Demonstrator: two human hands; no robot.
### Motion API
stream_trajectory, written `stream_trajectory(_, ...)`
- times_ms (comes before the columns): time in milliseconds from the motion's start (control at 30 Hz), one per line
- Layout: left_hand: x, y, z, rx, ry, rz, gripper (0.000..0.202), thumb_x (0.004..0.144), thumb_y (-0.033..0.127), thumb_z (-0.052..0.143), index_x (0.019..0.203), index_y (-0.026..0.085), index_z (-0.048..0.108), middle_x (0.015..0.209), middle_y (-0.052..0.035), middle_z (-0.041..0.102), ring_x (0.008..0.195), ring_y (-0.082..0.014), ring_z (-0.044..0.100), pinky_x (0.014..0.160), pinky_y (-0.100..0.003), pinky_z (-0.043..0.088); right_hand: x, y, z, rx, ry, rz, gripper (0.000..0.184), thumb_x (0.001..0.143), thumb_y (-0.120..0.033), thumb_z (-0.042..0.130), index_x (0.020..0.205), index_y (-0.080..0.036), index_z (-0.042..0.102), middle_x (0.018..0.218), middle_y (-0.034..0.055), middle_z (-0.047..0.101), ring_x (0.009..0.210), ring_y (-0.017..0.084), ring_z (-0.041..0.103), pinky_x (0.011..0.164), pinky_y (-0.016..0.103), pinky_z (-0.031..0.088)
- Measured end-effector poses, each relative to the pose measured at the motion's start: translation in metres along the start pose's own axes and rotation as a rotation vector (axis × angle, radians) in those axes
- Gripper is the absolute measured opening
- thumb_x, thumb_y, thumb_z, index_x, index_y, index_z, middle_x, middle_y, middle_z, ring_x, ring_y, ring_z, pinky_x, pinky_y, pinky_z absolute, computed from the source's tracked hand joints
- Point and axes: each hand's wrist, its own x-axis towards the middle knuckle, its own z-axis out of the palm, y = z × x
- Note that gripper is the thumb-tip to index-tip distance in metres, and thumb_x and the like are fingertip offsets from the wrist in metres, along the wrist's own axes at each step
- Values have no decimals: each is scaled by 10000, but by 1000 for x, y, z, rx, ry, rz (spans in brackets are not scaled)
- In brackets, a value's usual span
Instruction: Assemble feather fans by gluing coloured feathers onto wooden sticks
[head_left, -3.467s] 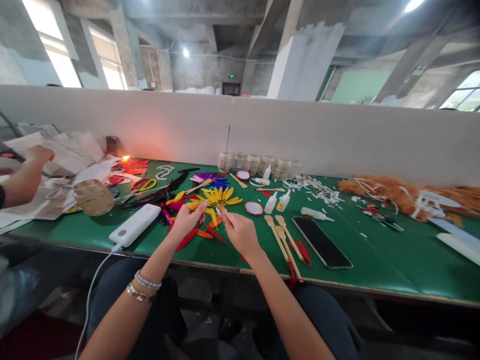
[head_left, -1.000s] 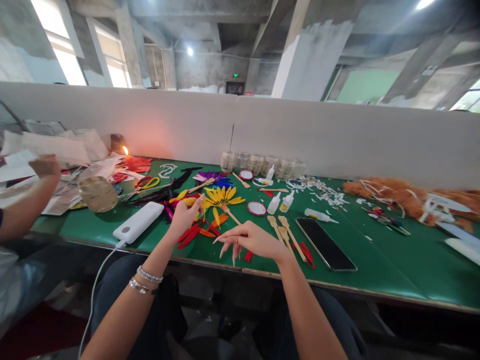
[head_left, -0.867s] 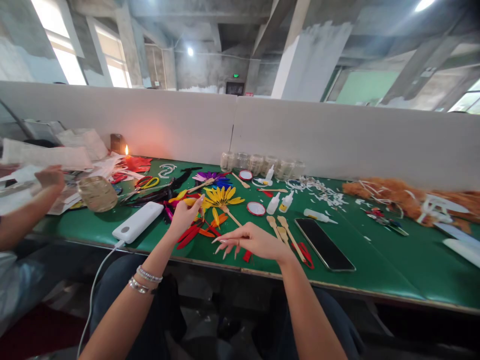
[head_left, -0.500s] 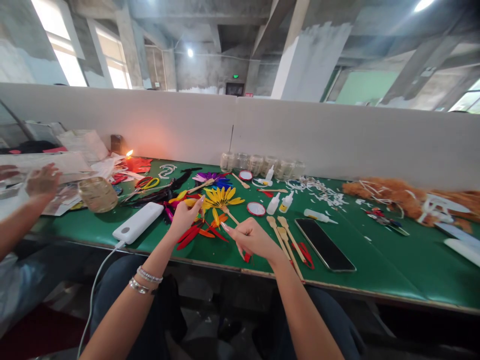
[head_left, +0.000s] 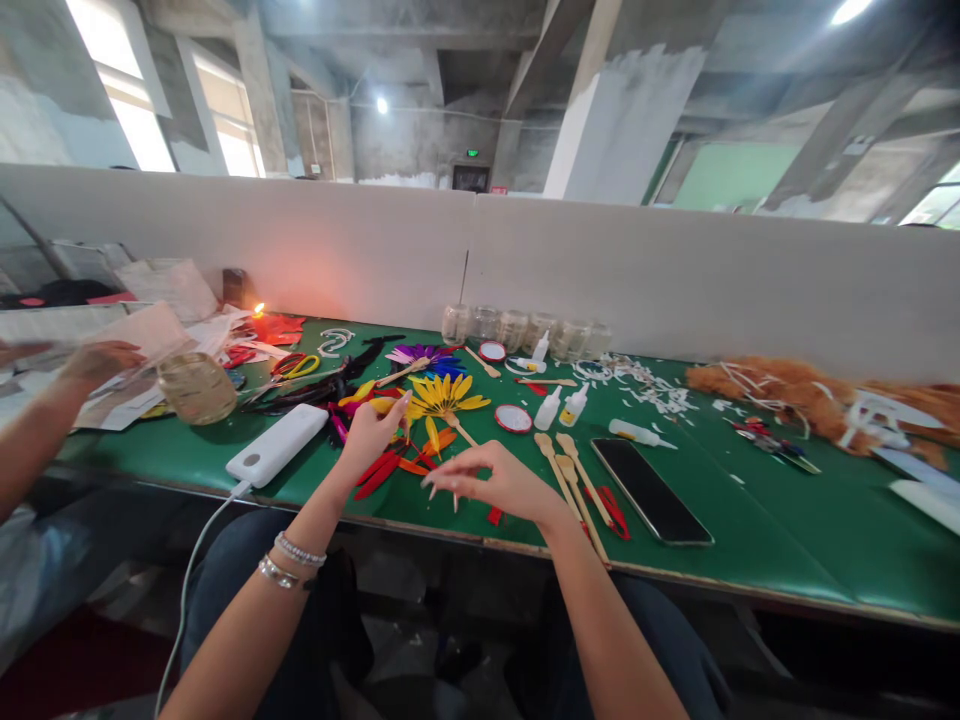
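Observation:
My left hand [head_left: 370, 436] is raised above the green table, its fingertips beside a fan of yellow feathers [head_left: 442, 396] on a wooden stick. Whether those fingers pinch anything small, I cannot tell. My right hand [head_left: 499, 480] hovers over the table's front edge, fingers loosely apart with nothing visible in them. Below it lie red and orange feathers [head_left: 379, 470] and a small red piece [head_left: 494, 516]. A purple and blue feather fan [head_left: 424, 358] sits farther back.
A white power bank [head_left: 276, 443] with its cable lies left of my hands. Wooden sticks [head_left: 559, 470], a black phone [head_left: 651, 490], glue bottles [head_left: 548, 408] and glass jars [head_left: 517, 326] lie right and behind. A co-worker's hand [head_left: 101, 362] holds paper at left, near a lit candle [head_left: 259, 310].
My right hand has uncurled, its fingers spreading apart, and it has shifted slightly left. My left hand stays in place. The co-worker's hand has moved along the paper.

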Motion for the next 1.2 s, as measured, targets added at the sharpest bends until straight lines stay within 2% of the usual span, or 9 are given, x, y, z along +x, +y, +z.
stream_trajectory(133,0,1,-1,12,-17,-4,492,785,501,476,453,142,524,409,19,389,408,-82,327,436,-222,278,1,1,3,-32,117,-52,637,897,-442,302,360,-174,514,428,20,562,516,114,591,718,261,468)
stream_trajectory(300,0,-1,0,22,-15,15,490,793,491,472,450,145,522,414,13,415,419,-88,359,445,-220,294,3,3,3,-117,116,-146,411,838,-367,469,529,-175,661,679,41,671,639,135,611,639,242,462)
stream_trajectory(400,1,-2,0,24,-18,17,488,797,486,469,448,148,519,427,4,447,430,-93,385,455,-220,310,2,2,1,-179,109,-156,219,773,-372,572,825,-215,715,899,36,673,680,122,591,599,227,450)
stream_trajectory(467,1,-3,1,22,-20,14,488,798,486,468,450,148,519,436,-1,463,435,-96,397,458,-221,316,1,1,1,-225,79,-130,313,712,-404,639,981,-248,680,976,26,655,657,106,570,573,215,438)
stream_trajectory(567,1,-2,0,26,-18,7,486,797,488,470,454,148,524,439,-1,463,435,-96,395,457,-223,313,0,0,3,-265,22,-84,305,738,-479,590,750,-199,711,734,15,662,584,95,549,574,206,423)
stream_trajectory(667,0,-1,0,34,-18,4,488,798,488,472,453,147,523,438,4,448,436,-93,383,460,-224,309,-1,0,4,-260,-5,-52,535,858,-491,391,504,-163,623,427,-5,523,459,80,498,588,210,418)
stream_trajectory(900,0,-1,0,29,-14,5,493,796,492,471,454,143,531,428,6,445,425,-89,371,454,-220,304,1,7,-1,-335,0,83,342,817,-499,472,806,-180,591,680,4,617,578,110,524,525,214,377)
stream_trajectory(1133,-1,0,1,28,-23,1,497,796,501,468,455,144,525,389,20,429,397,-82,363,442,-214,291,19,16,56,-751,-106,102,322,892,-319,351,836,-107,587,874,129,610,828,200,559,727,296,400)
stream_trajectory(1200,-1,0,1,33,-18,3,498,798,500,464,454,145,523,374,27,411,381,-77,340,430,-213,279,20,12,68,-731,-258,72,332,882,-343,365,797,-124,599,852,107,614,781,185,561,681,278,395)
